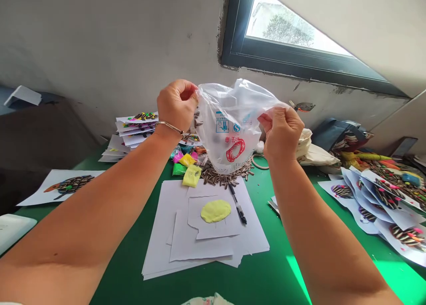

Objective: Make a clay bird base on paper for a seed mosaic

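Note:
A clear plastic bag (216, 136) with blue and red print hangs stretched between my two hands above the table. My left hand (178, 103) pinches its upper left edge, and a metal bracelet (169, 127) circles that wrist. On the other side my right hand (282, 130) grips the bag's right edge. Striped sunflower seeds (213, 177) lie in a pile below and behind the bag, which hides part of them. Nearer to me, a flat yellow clay oval (215, 211) rests on a small piece of paper (213, 232) with pencil lines. A black pen (238, 205) lies beside it.
Coloured clay packets (191, 175) and a tape roll (260, 162) surround the seeds. Seed-decorated papers stand stacked at the left (133, 130) and spread at the right (369, 198). A seed turtle picture (71, 185) lies left. Scissors (274, 206) sit by my right forearm.

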Demonstrator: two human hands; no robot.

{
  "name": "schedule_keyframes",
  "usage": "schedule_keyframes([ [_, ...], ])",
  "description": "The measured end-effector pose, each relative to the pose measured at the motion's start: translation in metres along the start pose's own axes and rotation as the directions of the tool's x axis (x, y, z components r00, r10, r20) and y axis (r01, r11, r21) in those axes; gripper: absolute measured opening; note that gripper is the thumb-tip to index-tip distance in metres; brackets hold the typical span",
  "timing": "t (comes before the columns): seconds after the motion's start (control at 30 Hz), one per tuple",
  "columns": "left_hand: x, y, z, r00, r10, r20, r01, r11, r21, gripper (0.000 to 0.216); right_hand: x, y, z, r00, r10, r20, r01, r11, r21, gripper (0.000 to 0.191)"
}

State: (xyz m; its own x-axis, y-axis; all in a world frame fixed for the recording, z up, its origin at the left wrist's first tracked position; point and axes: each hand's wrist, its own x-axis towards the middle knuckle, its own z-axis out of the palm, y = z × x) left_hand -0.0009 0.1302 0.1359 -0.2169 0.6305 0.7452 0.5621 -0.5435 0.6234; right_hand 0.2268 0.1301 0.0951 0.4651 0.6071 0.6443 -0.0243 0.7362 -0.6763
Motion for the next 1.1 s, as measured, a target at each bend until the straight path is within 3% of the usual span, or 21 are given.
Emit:
schedule_keyframes([
  [0.1,-0.004,0.000,-0.002,0.997,0.063,0.041,-0.069,0.987,0.143,0.004,-0.001,0.001,0.000,0.997,-0.046,0.059,0.051,0.996,-0.080,0.020],
  [0.23,-0.005,-0.001,-0.005,0.989,0.097,0.112,-0.121,0.964,0.235,0.011,-0.001,0.006,-0.004,0.994,0.053,0.098,-0.041,0.991,-0.126,0.019],
  [0.4,0.000,-0.001,-0.006,0.994,0.071,0.083,-0.083,0.985,0.149,0.011,-0.002,0.012,-0.007,0.992,0.098,0.074,-0.086,0.986,-0.145,0.021],
  [0.53,-0.002,0.009,-0.005,0.984,0.112,0.135,-0.131,0.982,0.135,0.009,-0.005,0.013,-0.007,0.997,0.029,0.077,-0.011,0.975,-0.220,0.025],
  [0.63,-0.001,0.015,-0.006,0.984,0.145,0.104,-0.160,0.973,0.163,0.007,-0.005,0.009,-0.005,0.994,-0.024,0.111,0.054,0.961,-0.270,0.026],
  [0.8,0.001,0.010,-0.006,0.998,0.000,0.056,0.003,0.998,-0.057,0.013,-0.004,-0.002,0.000,0.998,-0.031,0.048,0.038,0.987,-0.157,0.021],
  [0.93,-0.015,0.013,-0.006,0.986,0.002,0.165,0.033,0.977,-0.210,0.029,-0.007,-0.006,0.008,0.989,0.079,0.122,-0.073,0.996,-0.057,0.019],
  [1.1,-0.041,0.031,-0.001,0.920,0.061,0.388,-0.022,0.994,-0.104,0.071,-0.021,-0.014,0.024,0.950,0.140,0.279,-0.126,0.990,-0.064,0.021],
])
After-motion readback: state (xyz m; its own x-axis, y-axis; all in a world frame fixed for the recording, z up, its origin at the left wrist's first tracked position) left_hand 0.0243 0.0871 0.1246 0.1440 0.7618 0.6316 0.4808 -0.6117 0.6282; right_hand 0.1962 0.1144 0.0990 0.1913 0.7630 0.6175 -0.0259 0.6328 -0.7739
